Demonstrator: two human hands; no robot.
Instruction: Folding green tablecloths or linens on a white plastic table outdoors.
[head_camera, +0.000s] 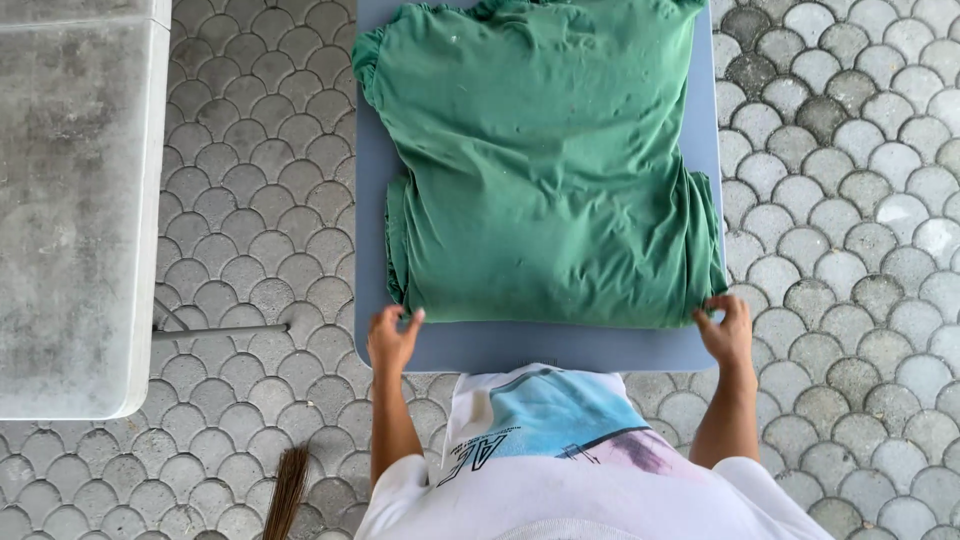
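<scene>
Green shirt (545, 165) lies folded, wrinkled, side edges tucked under.

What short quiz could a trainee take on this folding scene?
1. True or false: the green garment lies on a blue-grey board.
2. Where does each hand pinch the garment? A) top corners B) near bottom corners C) middle
3. What covers the ground?

Key
1. True.
2. B: the left hand and right hand each have a grip on a near corner.
3. Grey scallop-shaped paving stones; a grey table stands to the left on them.
</scene>
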